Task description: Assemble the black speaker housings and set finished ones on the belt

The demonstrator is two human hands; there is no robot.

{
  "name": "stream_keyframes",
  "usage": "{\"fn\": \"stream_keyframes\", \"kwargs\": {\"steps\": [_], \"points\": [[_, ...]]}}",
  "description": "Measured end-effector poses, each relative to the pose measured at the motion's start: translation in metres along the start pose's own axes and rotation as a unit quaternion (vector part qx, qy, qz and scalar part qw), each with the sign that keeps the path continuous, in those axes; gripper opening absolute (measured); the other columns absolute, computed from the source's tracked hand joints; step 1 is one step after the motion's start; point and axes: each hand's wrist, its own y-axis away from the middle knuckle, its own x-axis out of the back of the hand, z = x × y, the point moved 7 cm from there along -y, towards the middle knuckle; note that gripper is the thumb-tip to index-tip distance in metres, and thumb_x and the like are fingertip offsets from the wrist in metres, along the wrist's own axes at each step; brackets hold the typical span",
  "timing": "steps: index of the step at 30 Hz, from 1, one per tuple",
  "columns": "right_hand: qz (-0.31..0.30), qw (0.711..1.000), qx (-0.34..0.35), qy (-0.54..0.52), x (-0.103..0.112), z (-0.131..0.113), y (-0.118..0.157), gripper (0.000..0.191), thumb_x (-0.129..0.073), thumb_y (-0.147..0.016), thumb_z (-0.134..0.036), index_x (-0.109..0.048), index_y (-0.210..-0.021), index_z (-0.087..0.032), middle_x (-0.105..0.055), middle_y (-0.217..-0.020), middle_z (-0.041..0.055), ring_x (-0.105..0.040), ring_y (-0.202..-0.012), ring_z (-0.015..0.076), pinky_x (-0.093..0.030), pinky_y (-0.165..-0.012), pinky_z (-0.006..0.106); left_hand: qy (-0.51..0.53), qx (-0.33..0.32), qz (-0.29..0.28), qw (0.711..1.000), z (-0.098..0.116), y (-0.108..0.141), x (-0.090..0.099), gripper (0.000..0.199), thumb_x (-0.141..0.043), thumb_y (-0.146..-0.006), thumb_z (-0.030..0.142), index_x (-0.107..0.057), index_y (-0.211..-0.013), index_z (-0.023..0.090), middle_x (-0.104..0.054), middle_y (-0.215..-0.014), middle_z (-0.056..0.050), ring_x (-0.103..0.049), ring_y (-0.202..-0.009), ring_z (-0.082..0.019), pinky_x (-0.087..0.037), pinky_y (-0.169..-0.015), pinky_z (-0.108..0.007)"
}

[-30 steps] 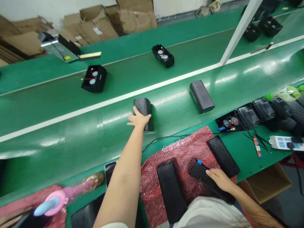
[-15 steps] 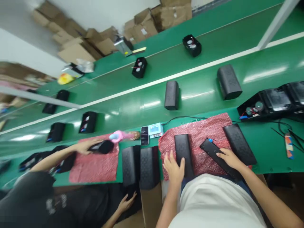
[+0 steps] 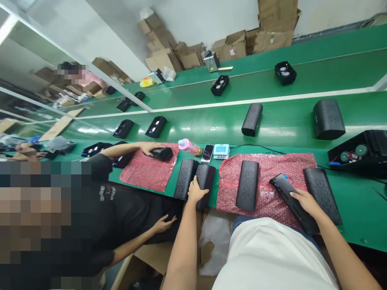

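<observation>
In the head view, the left grip [image 3: 198,192] rests on a black, rounded, textured box [image 3: 207,175] on the green surface [image 3: 359,213], left of a pink-red bubble-wrap sheet [image 3: 230,189]. Its thumb and fingers spread across the top; whether they clamp it cannot be told. A second black, textured box [image 3: 185,179] stands just beside it on the left, so the hold should take in one box only, with thumb and fingers on opposite sides. A dark smartphone [image 3: 207,154] lies close to the far end; a straight lift would spare it a knock.

The right grip [image 3: 306,202] is closed on a long, slim black panel [image 3: 292,206], slanting over the sheet between two black, textured casings, one on the left [image 3: 248,185] and one on the right [image 3: 322,193]. A small blue piece [image 3: 286,176] shows at its far end. A firm hold well away from that piece seems wise, with the panel's face over the wrap to avoid scratches.
</observation>
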Motion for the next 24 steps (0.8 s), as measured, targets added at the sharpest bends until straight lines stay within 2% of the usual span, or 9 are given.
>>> {"fn": "stream_keyframes", "kwargs": {"steps": [5, 9, 16, 20, 24], "points": [[0.002, 1.0, -0.016, -0.005, 0.0, 0.0, 0.001, 0.043, -0.056, -0.062, -0.053, -0.07, -0.078, -0.016, -0.072, -0.076, 0.0066, -0.065, -0.074, 0.0287, -0.049, -0.072, 0.038, 0.029, -0.005, -0.004, 1.0, -0.01, -0.01, 0.002, 0.109, -0.075, -0.061, 0.038, -0.012, -0.146, 0.014, -0.035, -0.144, -0.022, -0.039, -0.132, -0.035, -0.038, -0.102, -0.043], [0.006, 1.0, -0.022, 0.0, 0.001, -0.003, 0.002, 0.041, -0.057, -0.06, -0.052, -0.07, -0.076, -0.017, -0.071, -0.074, 0.0056, -0.064, -0.072, 0.0269, -0.049, -0.071, 0.037, 0.044, 0.003, 0.016, 0.999, -0.007, -0.009, 0.001, 0.098, -0.067, -0.069, 0.044, -0.014, -0.146, 0.014, -0.036, -0.144, -0.022, -0.039, -0.132, -0.035, -0.037, -0.103, -0.045], [-0.004, 1.0, -0.031, 0.001, 0.002, -0.003, 0.002, 0.04, -0.058, -0.06, -0.053, -0.068, -0.073, -0.016, -0.069, -0.066, 0.0049, -0.062, -0.063, 0.0246, -0.047, -0.062, 0.035, 0.043, -0.005, 0.004, 0.999, -0.001, -0.007, 0.003, 0.098, -0.068, -0.069, 0.042, -0.014, -0.145, 0.012, -0.035, -0.143, -0.023, -0.038, -0.132, -0.035, -0.037, -0.103, -0.044], [-0.003, 1.0, -0.027, -0.011, 0.002, -0.004, 0.002, 0.038, -0.059, -0.06, -0.051, -0.068, -0.072, -0.016, -0.07, -0.066, 0.0037, -0.061, -0.062, 0.024, -0.046, -0.061, 0.034, 0.034, 0.04, -0.001, 0.999, 0.007, -0.007, 0.005, 0.099, -0.07, -0.064, 0.043, -0.018, -0.142, 0.012, -0.04, -0.138, -0.026, -0.044, -0.125, -0.041, -0.038, -0.099, -0.052], [-0.003, 0.999, -0.023, -0.028, 0.002, -0.005, 0.002, 0.035, -0.06, -0.062, -0.048, -0.069, -0.073, -0.016, -0.07, -0.065, 0.0041, -0.062, -0.062, 0.0243, -0.046, -0.059, 0.034, 0.031, 0.104, 0.013, 0.994, 0.016, -0.004, 0.01, 0.096, -0.07, -0.061, 0.052, -0.024, -0.135, 0.012, -0.044, -0.131, -0.029, -0.047, -0.119, -0.046, -0.037, -0.094, -0.061]]}}
